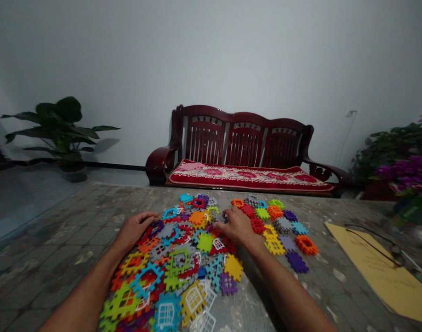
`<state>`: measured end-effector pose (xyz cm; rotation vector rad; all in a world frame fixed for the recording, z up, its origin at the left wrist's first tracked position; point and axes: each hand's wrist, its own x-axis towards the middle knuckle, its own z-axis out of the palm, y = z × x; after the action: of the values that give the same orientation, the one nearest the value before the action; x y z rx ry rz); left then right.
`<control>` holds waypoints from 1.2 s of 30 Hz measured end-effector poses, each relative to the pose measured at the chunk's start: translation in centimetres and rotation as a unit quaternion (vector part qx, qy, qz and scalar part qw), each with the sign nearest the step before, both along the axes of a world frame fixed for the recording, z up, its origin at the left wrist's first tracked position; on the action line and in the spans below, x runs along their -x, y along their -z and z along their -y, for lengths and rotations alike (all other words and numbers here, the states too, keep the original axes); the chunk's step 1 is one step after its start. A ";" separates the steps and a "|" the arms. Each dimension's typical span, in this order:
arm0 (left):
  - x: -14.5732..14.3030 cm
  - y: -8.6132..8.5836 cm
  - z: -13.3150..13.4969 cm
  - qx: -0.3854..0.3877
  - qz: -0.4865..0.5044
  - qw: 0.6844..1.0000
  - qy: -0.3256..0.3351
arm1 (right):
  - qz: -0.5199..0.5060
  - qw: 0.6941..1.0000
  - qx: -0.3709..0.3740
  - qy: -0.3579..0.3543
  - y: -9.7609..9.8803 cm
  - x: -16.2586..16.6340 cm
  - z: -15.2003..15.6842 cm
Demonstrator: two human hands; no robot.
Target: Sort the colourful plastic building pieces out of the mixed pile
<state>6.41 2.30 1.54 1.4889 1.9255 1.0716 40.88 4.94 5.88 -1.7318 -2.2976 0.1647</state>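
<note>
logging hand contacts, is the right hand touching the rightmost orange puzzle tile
Apart: head view shows a lavender puzzle tile between the right hand and rightmost orange puzzle tile.

A table (pixel 76 240) with a grey, tile-patterned surface bears a dense heap of multicoloured, notched plastic pieces (pixel 205 242), a looser group of similar pieces (pixel 262 213) just right of that heap, and, well right of it, a yellow paper sheet (pixel 373 272) topped by dark-framed glasses (pixel 396 251).

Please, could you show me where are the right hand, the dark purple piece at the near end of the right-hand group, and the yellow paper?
Right hand (pixel 239 224): head view, back of the hand.
Dark purple piece (pixel 297 262): head view, middle of its face.
Yellow paper (pixel 383 281): head view, its upper surface.
</note>
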 end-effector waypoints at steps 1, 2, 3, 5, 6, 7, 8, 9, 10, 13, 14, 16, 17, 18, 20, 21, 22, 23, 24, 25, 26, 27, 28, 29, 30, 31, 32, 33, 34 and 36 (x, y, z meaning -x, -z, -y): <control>0.0 0.0 0.0 0.001 0.004 1.000 0.001 | 0.005 1.000 0.009 0.003 -0.2 0.0 0.1; -0.1 -0.1 0.1 0.001 0.007 1.000 0.001 | 0.006 1.000 0.017 0.002 -0.5 0.0 0.2; -0.1 -0.1 0.1 0.001 0.008 1.000 0.002 | 0.002 1.000 0.023 -0.001 -0.6 -0.2 0.1; -0.2 -0.3 0.1 0.004 0.009 1.000 0.002 | -0.022 0.999 0.031 -0.006 -0.7 -0.7 -0.2; -0.3 -0.3 0.1 0.008 0.009 1.000 0.001 | -0.040 0.999 0.034 -0.006 -0.6 -1.0 -0.4; -0.3 -0.4 0.1 0.012 0.010 1.000 0.000 | -0.059 0.998 0.035 -0.007 -0.4 -1.3 -0.7; -0.3 -0.4 0.1 0.012 0.013 1.000 0.000 | -0.079 0.996 0.036 -0.011 -0.1 -1.6 -0.9; -0.3 -0.3 0.1 0.012 0.015 1.000 0.001 | -0.096 0.994 0.037 -0.021 0.2 -1.9 -1.2; -0.3 -0.2 0.1 0.012 0.016 1.000 0.000 | -0.109 0.993 0.038 -0.039 0.5 -2.1 -1.3; 0.0 0.0 0.0 0.012 0.009 1.000 0.000 | -0.115 0.986 0.030 -0.120 1.2 -2.2 -1.1; 0.1 0.1 0.0 0.013 0.006 1.000 0.000 | -0.108 0.984 0.026 -0.142 1.3 -2.2 -1.0; 0.2 0.3 -0.1 0.010 0.001 1.000 0.006 | -0.093 0.982 0.024 -0.165 1.4 -2.0 -0.6; 0.2 0.3 -0.1 0.009 -0.003 1.000 0.010 | -0.088 0.981 0.025 -0.168 1.5 -1.9 -0.5; 0.2 0.3 -0.1 0.007 -0.007 1.000 0.013 | -0.084 0.982 0.025 -0.169 1.5 -1.9 -0.5; 0.2 0.2 -0.1 0.005 -0.013 1.000 0.014 | -0.075 0.982 0.026 -0.170 1.6 -1.7 -0.6; 0.2 0.2 -0.1 0.005 -0.014 1.000 0.013 | -0.071 0.982 0.026 -0.172 1.6 -1.7 -0.7; 0.1 0.2 0.0 0.006 -0.013 1.000 0.013 | -0.069 0.982 0.026 -0.174 1.7 -1.6 -0.8; 0.1 0.1 0.0 0.007 -0.011 1.000 0.012 | -0.066 0.982 0.026 -0.176 1.7 -1.6 -0.8; 0.1 0.1 0.0 0.008 -0.009 1.000 0.011 | -0.064 0.982 0.023 -0.177 1.7 -1.5 -0.9; 0.1 0.1 0.0 0.009 -0.008 1.000 0.011 | -0.061 0.982 0.020 -0.178 1.7 -1.5 -0.9; 0.1 0.1 0.0 0.010 -0.008 1.000 0.009 | -0.059 0.982 0.017 -0.178 1.6 -1.4 -0.8; 0.1 0.2 0.0 0.010 -0.008 1.000 0.008 | -0.058 0.982 0.012 -0.177 1.6 -1.4 -0.7; 0.1 0.2 0.0 0.012 -0.008 1.000 0.008 | -0.060 0.983 0.006 -0.176 1.6 -1.4 -0.6; 0.1 0.2 0.0 0.011 -0.007 1.000 0.008 | -0.065 0.983 0.000 -0.175 1.6 -1.3 -0.5; 0.1 0.2 0.0 0.009 -0.007 1.000 0.008 | -0.071 0.982 -0.004 -0.175 1.6 -1.3 -0.4; 0.1 0.2 0.0 0.006 -0.007 1.000 0.009 | -0.079 0.981 -0.007 -0.176 1.6 -1.3 -0.3; 0.1 0.2 0.0 0.003 -0.006 1.000 0.010 | -0.087 0.980 -0.010 -0.177 1.6 -1.4 -0.2; 0.0 0.2 0.0 0.001 -0.005 1.000 0.011 | -0.094 0.980 -0.011 -0.177 1.6 -1.4 -0.2; 0.0 0.1 0.1 0.000 -0.006 1.000 0.010 | -0.098 0.979 -0.011 -0.176 1.6 -1.4 -0.2; -0.1 -0.1 0.1 0.001 -0.011 1.000 0.007 | -0.100 0.980 -0.008 -0.170 1.7 -1.5 -0.1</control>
<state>6.53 2.16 1.59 1.5166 1.9263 1.0505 42.35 5.09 4.17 -1.2380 -2.4132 0.3668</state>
